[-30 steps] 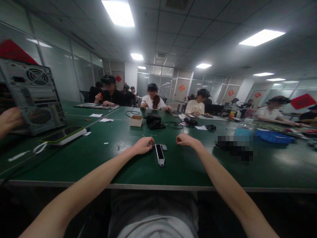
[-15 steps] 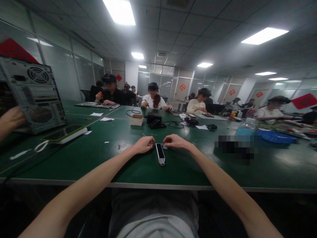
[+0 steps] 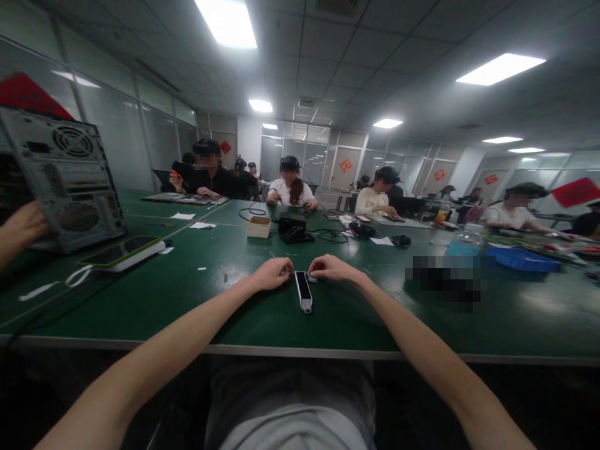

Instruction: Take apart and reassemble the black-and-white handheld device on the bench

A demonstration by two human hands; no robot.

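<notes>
A slim white handheld device with a long black screen [image 3: 304,290] lies on the green table directly in front of me, its narrow grey tip toward me. At the left of its far end is my left hand [image 3: 272,273], fingers curled into a pinch; whatever sits between the fingertips is too small to name. My right hand [image 3: 332,268] mirrors it on the other side, thumb and fingers pinched together. A small greyish piece [image 3: 312,279] shows just under the right fingertips, and I cannot tell whether they grip it.
To the left stand an open computer case [image 3: 77,181], another person's hand [image 3: 23,228] at it, and a green-edged phone [image 3: 119,250]. Ahead are a small cardboard box [image 3: 259,227] and a black device [image 3: 293,227]. A blue tray [image 3: 522,258] and bottle [image 3: 464,242] are at right.
My hands and the white device stay almost in place, with only slight finger movement. Across the table, a person's hand holding an orange-red object has shifted left.
</notes>
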